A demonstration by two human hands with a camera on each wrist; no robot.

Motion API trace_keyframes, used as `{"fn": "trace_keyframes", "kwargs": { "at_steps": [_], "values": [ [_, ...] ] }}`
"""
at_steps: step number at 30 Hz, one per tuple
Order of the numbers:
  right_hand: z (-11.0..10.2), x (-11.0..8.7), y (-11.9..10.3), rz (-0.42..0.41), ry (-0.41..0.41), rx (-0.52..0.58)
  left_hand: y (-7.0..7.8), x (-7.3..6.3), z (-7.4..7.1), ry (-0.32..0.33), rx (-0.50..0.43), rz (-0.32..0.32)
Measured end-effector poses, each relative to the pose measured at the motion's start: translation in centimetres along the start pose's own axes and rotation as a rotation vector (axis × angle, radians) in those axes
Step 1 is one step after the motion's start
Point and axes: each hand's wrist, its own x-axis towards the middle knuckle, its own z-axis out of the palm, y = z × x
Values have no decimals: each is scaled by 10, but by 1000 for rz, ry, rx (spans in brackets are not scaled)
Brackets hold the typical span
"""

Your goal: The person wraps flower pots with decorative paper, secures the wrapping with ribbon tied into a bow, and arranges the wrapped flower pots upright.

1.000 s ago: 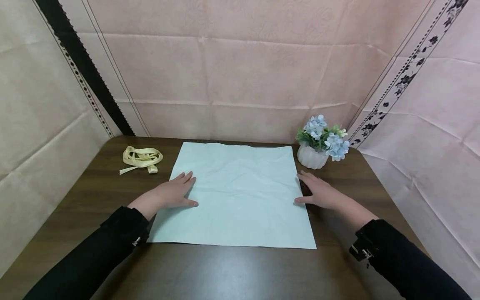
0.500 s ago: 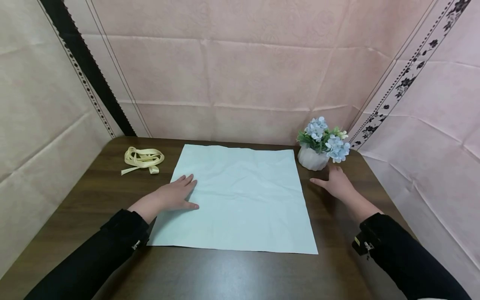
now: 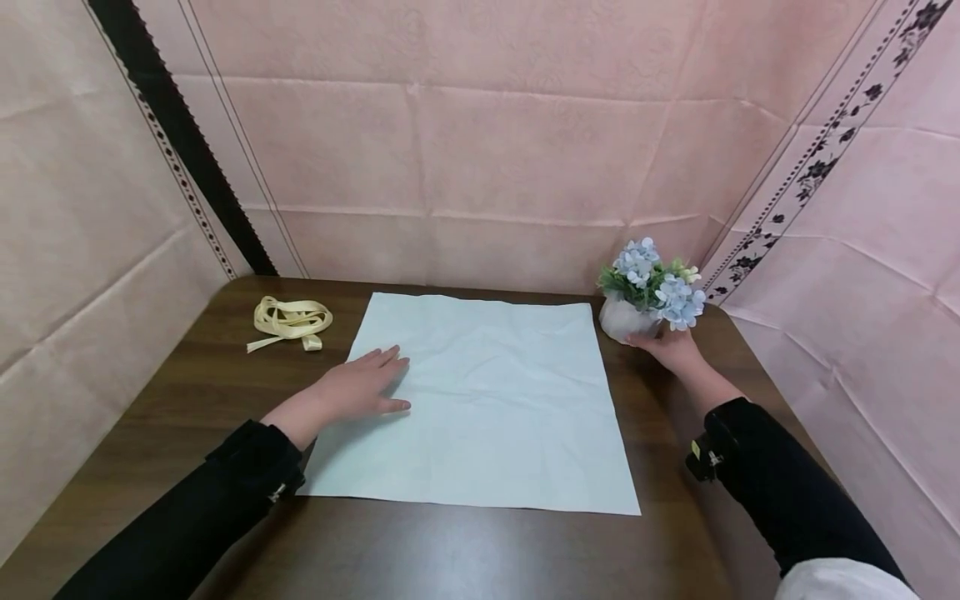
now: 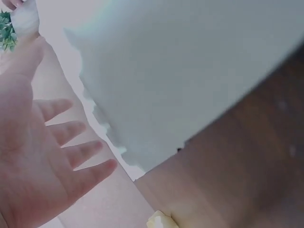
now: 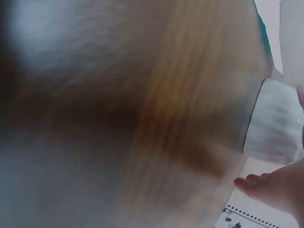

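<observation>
Spread near the middle of a dark brown, wood-grain table (image 3: 420,550): a large, pale mint-blue rectangular sheet (image 3: 487,400), thin and faintly creased, of cloth or paper. Laid out flat, presumably for easy reach from either side. Over its left part, a left hand (image 3: 352,387), palm down, fingers straight and spread, with nothing in hold; perhaps there to steady the sheet, though impossible to tell whether in contact with it.

Just beyond the sheet's far right corner, on the table, a small, rounded white pot (image 3: 622,319) with pale-blue flowers and green leaves (image 3: 678,302). At the pot's lower right, a right hand (image 3: 675,348), thumb by the near side, fingers mostly hidden in the head view; impossible to tell how firm a hold, if any. Probably kept low to spare the blooms.

At the far left, apart from the sheet, a loosely coiled, pale-yellow flat ribbon (image 3: 294,320), likely bundled against tangling.
</observation>
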Motion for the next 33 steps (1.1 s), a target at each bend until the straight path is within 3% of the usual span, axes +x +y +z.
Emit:
{"fn": "trace_keyframes", "kwargs": {
  "at_steps": [4,7,12,16,24,33],
  "values": [
    [2,9,1,126,-2,31,2,3,0,70,24,14],
    [4,17,0,189,23,-26,4,6,0,134,46,21],
    [6,26,-3,118,89,-80,9,9,-4,195,44,26],
    [5,29,-6,78,95,-110,12,10,-9,219,31,17],
    [2,32,-7,128,67,-135,18,14,-21,243,-29,-18],
    [1,24,-9,219,81,-18,23,24,-22,283,-89,-45]
  ]
}}
